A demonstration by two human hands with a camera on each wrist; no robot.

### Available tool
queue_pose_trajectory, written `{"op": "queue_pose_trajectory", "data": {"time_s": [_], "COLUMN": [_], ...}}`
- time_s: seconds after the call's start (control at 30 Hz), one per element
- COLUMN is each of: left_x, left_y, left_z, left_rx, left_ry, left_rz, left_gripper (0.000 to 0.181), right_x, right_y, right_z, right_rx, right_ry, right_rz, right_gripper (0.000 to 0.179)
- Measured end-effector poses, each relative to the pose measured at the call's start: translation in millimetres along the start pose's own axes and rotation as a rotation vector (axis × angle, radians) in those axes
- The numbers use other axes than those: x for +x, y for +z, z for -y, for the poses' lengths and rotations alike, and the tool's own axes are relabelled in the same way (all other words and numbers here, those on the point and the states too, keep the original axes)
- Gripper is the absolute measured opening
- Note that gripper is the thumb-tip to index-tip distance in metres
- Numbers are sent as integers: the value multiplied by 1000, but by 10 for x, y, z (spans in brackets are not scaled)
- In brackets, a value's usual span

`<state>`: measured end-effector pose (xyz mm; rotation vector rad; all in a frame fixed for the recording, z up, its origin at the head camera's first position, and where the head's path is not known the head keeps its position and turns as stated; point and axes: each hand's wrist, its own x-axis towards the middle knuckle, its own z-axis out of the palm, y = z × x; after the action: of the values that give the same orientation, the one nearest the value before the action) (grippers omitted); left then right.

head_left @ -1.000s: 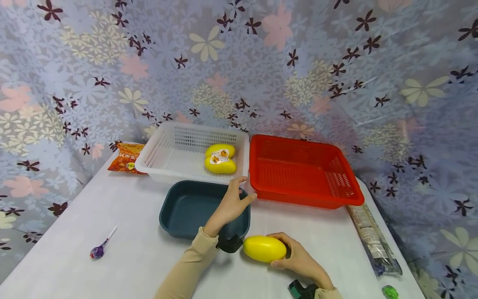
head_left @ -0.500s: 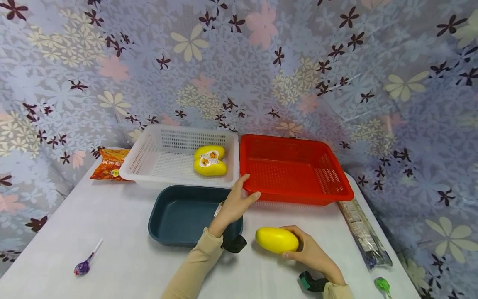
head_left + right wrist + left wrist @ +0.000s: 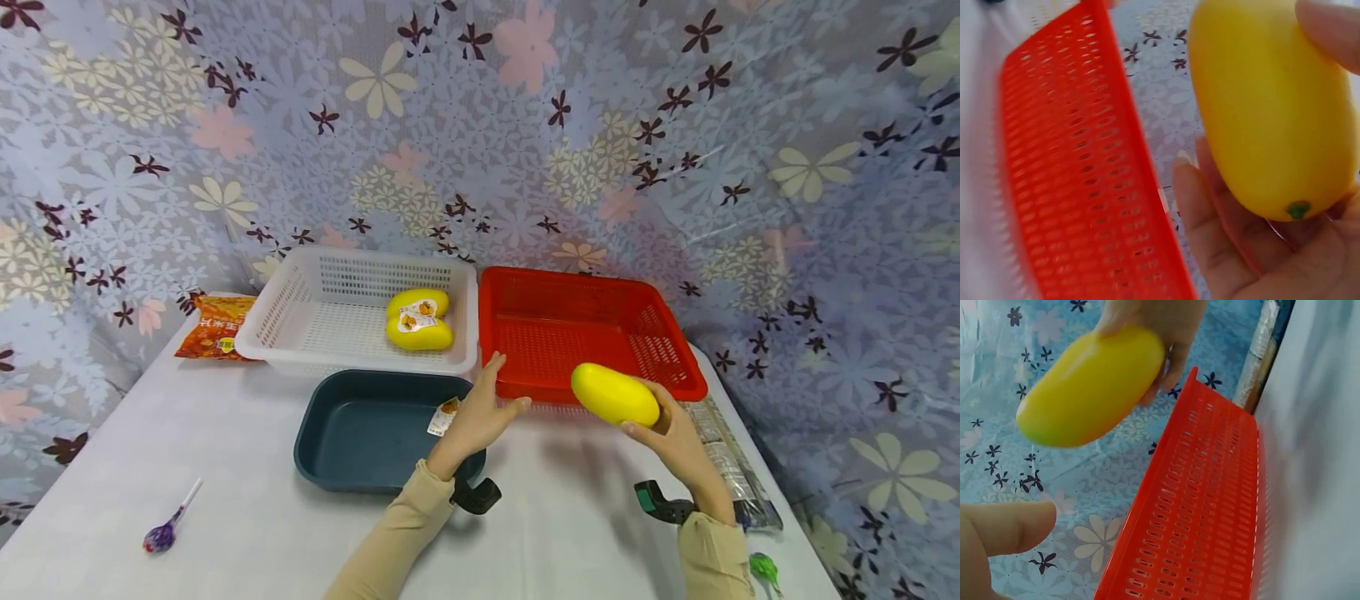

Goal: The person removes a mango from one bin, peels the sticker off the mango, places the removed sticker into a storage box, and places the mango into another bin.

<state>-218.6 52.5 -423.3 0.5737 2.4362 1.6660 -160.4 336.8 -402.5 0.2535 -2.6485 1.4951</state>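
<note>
A smooth yellow mango (image 3: 615, 395) is gripped at one end by my right hand (image 3: 678, 437), raised over the front rim of the red basket (image 3: 592, 390). In the right wrist view the mango (image 3: 1272, 106) shows a small green stem end, with fingers and thumb around it. My left hand (image 3: 474, 421) is bent over the right side of the dark blue basin (image 3: 360, 483), near the red basket's front left corner. Its thumb is stretched out and it holds nothing visible. A white printed label (image 3: 444, 417) shows in the basin beside this hand.
A white basket (image 3: 292, 358) at the back holds two yellow mangoes (image 3: 420, 333) with labels. An orange snack bag (image 3: 217, 329) lies left of it. A purple lollipop (image 3: 161, 537), a green lollipop (image 3: 763, 568) and a long clear package (image 3: 723, 458) lie on the table.
My right hand has lifted the mango off the table area and carried it forward and right to the red basket's rim. My left hand has stayed nearly in place. The view has shifted slightly.
</note>
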Motion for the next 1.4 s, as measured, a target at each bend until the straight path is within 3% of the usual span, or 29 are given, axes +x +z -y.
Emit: {"op": "queue_pose_trajectory", "data": {"time_s": [0.13,0.3,0.53,0.67,1.1,1.4], "left_x": [-16,-19,-26,-30,-43,-9], "left_y": [-39,-75,-110,-121,-140,-43], "left_z": [20,38,55,78,63,39], "left_rx": [2,12,32,36,34,51], "left_ry": [4,3,-8,-18,-17,-23], "left_rz": [6,11,19,21,28,41], "left_gripper": [81,83,81,81,79,79], "right_x": [284,647,1065,1232,1454,1397], "right_y": [24,122,310,461,987,976], "right_z": [47,129,287,370,480,410], "right_rx": [33,41,-26,-102,-223,-321], "right_ry": [25,138,289,333,340,289], "right_rz": [-40,-53,-24,2,98,208], "right_gripper": [61,67,79,79,74,71]}}
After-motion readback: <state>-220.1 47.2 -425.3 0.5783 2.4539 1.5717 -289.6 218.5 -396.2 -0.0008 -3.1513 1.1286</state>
